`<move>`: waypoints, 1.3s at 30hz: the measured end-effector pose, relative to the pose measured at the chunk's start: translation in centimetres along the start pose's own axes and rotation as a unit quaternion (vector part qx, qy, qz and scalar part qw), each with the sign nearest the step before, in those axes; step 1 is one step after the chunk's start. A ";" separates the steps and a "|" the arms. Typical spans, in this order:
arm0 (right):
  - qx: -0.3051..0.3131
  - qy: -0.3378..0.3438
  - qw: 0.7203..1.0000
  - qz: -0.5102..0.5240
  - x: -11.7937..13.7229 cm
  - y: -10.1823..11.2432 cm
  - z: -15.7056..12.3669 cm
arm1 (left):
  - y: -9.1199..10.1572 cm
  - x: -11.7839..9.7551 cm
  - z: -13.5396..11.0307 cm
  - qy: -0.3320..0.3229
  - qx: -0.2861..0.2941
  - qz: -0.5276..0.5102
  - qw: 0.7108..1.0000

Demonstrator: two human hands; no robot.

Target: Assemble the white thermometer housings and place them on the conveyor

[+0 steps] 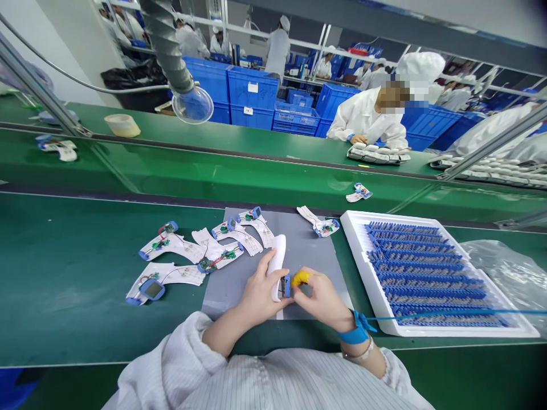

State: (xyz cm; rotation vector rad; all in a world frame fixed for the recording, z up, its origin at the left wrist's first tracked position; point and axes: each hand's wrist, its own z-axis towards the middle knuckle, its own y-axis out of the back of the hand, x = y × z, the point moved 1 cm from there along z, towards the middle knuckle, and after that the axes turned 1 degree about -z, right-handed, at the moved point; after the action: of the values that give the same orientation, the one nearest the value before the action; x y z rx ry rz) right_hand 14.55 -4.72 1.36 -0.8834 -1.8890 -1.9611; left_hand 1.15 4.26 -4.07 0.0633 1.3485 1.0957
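My left hand [261, 291] grips a white curved plastic housing [278, 255], held upright over the grey mat [311, 256]. At the housing's lower end sits a blue part [286, 286], facing right. My right hand [321, 299] is closed beside that blue part, thumb and index finger brought together; whatever lies between them is hidden. A yellow finger cot [301, 278] covers its index fingertip. Left of the hands lie several opened white housings, one with a blue-rimmed display [152, 289], others with green circuit boards [208, 265] and wires.
A white foam tray [363, 267] with rows of blue parts stands on the right, near a clear plastic bag [508, 267]. Another opened housing [320, 224] lies at the mat's back edge. A blue wrist strap [354, 330] trails its cord rightward. Across the bench works a person [367, 114].
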 end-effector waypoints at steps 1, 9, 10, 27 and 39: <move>0.000 0.007 1.000 0.010 0.0 0.1 0.0 | 0.0 0.0 0.0 0.000 0.000 0.002 1.000; 0.005 0.008 1.000 0.018 0.2 0.0 0.1 | -0.2 0.2 -0.1 -0.001 0.008 0.006 1.000; 0.004 0.006 1.000 0.018 0.1 -0.1 0.1 | -0.2 0.1 0.0 0.000 0.006 -0.003 1.000; 0.112 -0.067 0.861 0.491 -2.4 -1.5 0.4 | 0.1 -0.3 0.2 0.043 0.033 -0.197 0.979; 0.083 -0.079 0.849 0.516 -2.1 -2.5 0.8 | -0.2 -0.2 0.0 0.052 -0.034 -0.166 0.984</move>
State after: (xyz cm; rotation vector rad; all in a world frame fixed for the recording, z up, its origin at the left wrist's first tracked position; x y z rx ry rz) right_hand 14.88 -4.16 -1.96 -1.5851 -1.1534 -1.0568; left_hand 1.33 4.02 -4.04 -0.2636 1.3564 0.8700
